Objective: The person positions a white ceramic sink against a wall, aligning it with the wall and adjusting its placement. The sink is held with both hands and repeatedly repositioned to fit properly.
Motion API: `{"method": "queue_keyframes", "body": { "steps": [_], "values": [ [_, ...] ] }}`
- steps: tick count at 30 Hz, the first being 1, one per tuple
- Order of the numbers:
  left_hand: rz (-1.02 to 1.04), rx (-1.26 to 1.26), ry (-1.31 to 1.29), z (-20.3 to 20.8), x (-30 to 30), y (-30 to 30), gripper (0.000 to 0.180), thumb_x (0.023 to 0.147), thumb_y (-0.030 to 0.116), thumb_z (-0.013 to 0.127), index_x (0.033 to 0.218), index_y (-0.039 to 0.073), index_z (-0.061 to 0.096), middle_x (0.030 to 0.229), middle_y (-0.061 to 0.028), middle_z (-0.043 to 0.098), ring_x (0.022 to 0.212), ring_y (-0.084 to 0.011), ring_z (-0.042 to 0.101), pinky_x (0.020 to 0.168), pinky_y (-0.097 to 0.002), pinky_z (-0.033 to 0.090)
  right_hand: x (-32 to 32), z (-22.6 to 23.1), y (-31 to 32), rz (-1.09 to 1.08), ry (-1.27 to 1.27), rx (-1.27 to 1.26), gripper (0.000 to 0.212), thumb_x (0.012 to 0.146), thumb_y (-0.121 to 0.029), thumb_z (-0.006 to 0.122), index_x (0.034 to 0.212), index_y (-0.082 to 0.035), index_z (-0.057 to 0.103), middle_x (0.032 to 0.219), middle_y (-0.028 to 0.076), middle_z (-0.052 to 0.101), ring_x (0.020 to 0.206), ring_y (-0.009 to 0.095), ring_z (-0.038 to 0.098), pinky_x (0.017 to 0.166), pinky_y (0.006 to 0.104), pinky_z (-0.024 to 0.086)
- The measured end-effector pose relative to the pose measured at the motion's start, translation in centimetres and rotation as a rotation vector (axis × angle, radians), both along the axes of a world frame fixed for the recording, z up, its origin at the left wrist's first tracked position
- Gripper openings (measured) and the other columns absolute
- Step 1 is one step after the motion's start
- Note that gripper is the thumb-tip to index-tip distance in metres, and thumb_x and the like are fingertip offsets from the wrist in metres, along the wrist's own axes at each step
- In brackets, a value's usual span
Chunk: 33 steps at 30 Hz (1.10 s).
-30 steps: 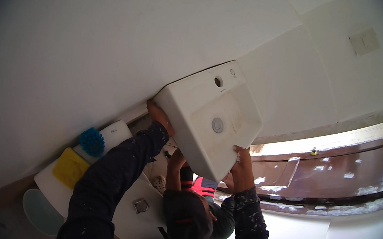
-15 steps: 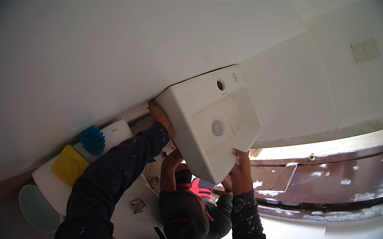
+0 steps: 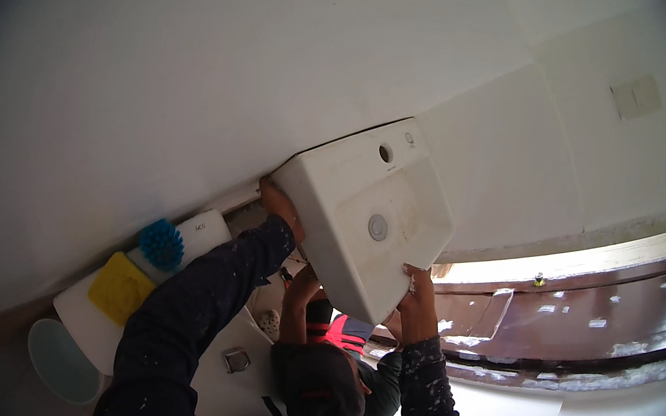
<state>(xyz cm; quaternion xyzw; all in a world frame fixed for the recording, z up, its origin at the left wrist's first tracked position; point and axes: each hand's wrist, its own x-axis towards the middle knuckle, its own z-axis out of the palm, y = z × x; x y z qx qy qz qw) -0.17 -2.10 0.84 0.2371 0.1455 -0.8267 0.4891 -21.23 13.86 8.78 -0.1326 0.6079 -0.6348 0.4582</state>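
Note:
A white ceramic washbasin (image 3: 344, 248) is against the wall, its back edge along it, with a round drain (image 3: 378, 228) and a tap hole (image 3: 385, 154). My left hand (image 3: 282, 207) grips its left side near the wall, with the fingers partly hidden behind it. On the front right edge my right hand (image 3: 417, 300) holds the basin, thumb on the rim and the other fingers hidden below. Under the basin crouches another person (image 3: 321, 389) in a dark cap, one arm (image 3: 299, 299) raised toward its underside; that person's hands are mostly hidden.
A white toilet tank (image 3: 230, 392) at lower left has a square metal button (image 3: 235, 360). Near it are a yellow sponge or cloth (image 3: 119, 288), a blue scrub brush (image 3: 161, 244) and a pale green basin (image 3: 62, 362). A brown, paint-spotted door (image 3: 566, 316) stands at right, below a wall switch (image 3: 636, 97).
Both my hands keep their hold, and the washbasin stays against the wall. The view has shifted slightly. The person below has moved their head and raised arm a little.

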Motion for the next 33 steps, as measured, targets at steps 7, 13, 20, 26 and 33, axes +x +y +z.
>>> {"method": "queue_keyframes", "body": {
  "steps": [7,13,20,26,33],
  "values": [
    [0.023,-0.033,0.022,-1.6,-0.6,-0.2,0.076,0.087,0.066,0.025,0.136,0.011,0.043,0.132,-0.0155,0.049,0.123,-0.0329,0.048,0.103,-0.046,0.04,0.9,0.9,0.5,0.016,-0.013,-0.015,0.054,0.073,0.001,0.051,0.126,-0.003,0.046,0.116,0.015,0.055,0.106,0.034,0.059,0.091,0.0508,0.051],
    [-0.024,0.033,-0.064,-2.4,-0.8,-0.6,0.072,0.088,0.062,0.025,0.134,0.01,0.045,0.13,-0.0151,0.051,0.121,-0.0319,0.05,0.102,-0.0454,0.041,0.9,1.0,0.3,0.03,-0.021,-0.016,0.054,0.074,-0.001,0.052,0.127,-0.004,0.046,0.118,0.014,0.055,0.108,0.033,0.058,0.092,0.0484,0.051],
    [0.03,-0.009,0.018,-0.5,-0.3,-0.2,0.071,0.088,0.06,0.026,0.132,0.009,0.047,0.128,-0.0148,0.052,0.118,-0.0315,0.053,0.1,-0.044,0.043,0.8,0.7,0.2,-0.002,-0.04,-0.007,0.06,0.074,0.003,0.046,0.133,-0.002,0.036,0.123,0.019,0.049,0.113,0.038,0.054,0.094,0.0533,0.049],
    [0.024,-0.036,0.038,0.4,0.1,0.0,0.071,0.088,0.06,0.023,0.133,0.01,0.047,0.129,-0.0146,0.052,0.119,-0.0323,0.051,0.101,-0.0455,0.042,0.2,0.3,0.3,0.056,0.005,-0.045,0.059,0.074,0.003,0.045,0.132,-0.002,0.036,0.122,0.019,0.049,0.112,0.038,0.054,0.092,0.0526,0.05],
    [-0.001,-0.043,0.018,-0.4,-0.1,-0.1,0.074,0.088,0.063,0.023,0.133,0.01,0.047,0.131,-0.0142,0.051,0.122,-0.0326,0.049,0.102,-0.0469,0.041,2.1,1.9,0.3,0.039,-0.035,-0.019,0.055,0.075,-0.001,0.049,0.13,-0.005,0.04,0.12,0.015,0.052,0.11,0.034,0.056,0.091,0.0512,0.051]
  ]
}}
